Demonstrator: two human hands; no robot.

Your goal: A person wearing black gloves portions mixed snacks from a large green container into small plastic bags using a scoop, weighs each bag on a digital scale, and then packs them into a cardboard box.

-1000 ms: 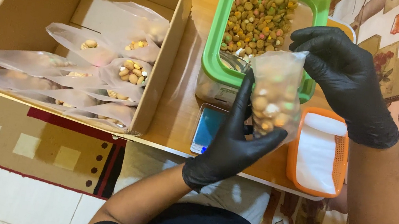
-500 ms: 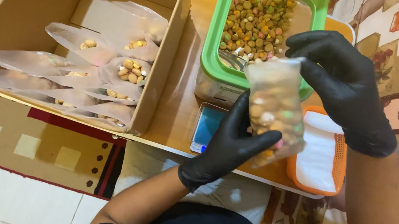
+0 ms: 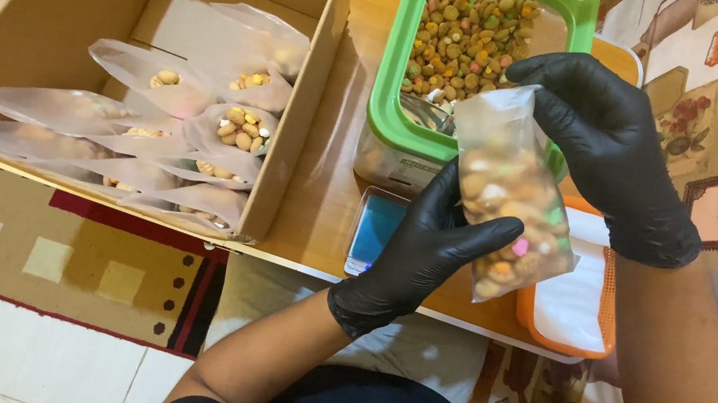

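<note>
Both my hands wear black gloves and hold one clear plastic bag (image 3: pixel 510 190) partly filled with round, coloured kibble pieces. My left hand (image 3: pixel 417 252) grips the bag's lower part from the left. My right hand (image 3: pixel 610 143) pinches its top edge. The bag hangs tilted over a small blue-topped scale (image 3: pixel 374 227) and the edge of an orange tray (image 3: pixel 608 307). Just behind it stands a green-rimmed container (image 3: pixel 381 111) full of the same kibble, lid open.
A cardboard box (image 3: pixel 58 10) at the left holds several filled clear bags (image 3: pixel 234 128) lying in rows. The orange tray holds a stack of white bags. All sit on a wooden table (image 3: pixel 329 179); a patterned rug (image 3: pixel 61 253) and tiles lie below.
The bag has tilted, its bottom swinging right and down toward the orange tray. My right hand kept its pinch on the top while my left hand shifted slightly lower.
</note>
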